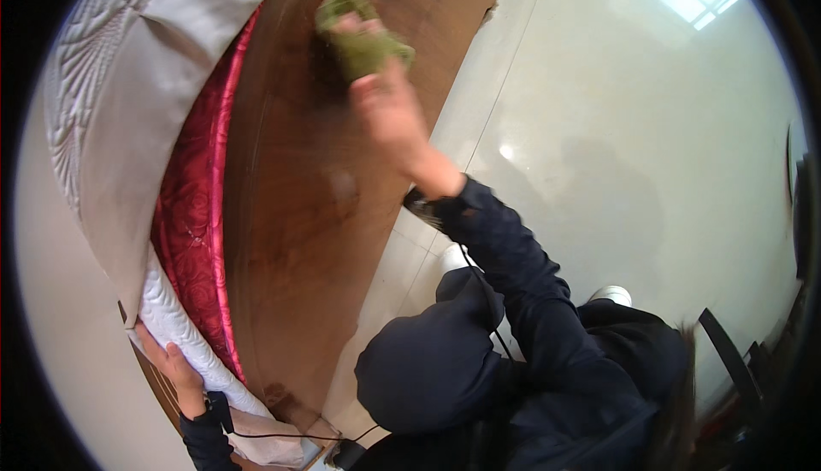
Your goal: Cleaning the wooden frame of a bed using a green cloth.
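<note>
My right hand, blurred, is closed on a green cloth and holds it against the brown wooden side panel of a bed. The cloth lies towards the panel's far end. At the lower left my left hand rests on a white quilted layer of the bedding. Its fingertips reach the lower corner of a silver-grey quilted bedspread; whether they grip it is hidden. Between bedspread and panel shows the side of a red patterned mattress with pink piping.
Glossy pale floor tiles run along the bed. My bent knee is close beside the panel. A black cable stretches from my left sleeve. Beneath the left wrist lies a pale pink cloth. Dark objects stand at the lower right.
</note>
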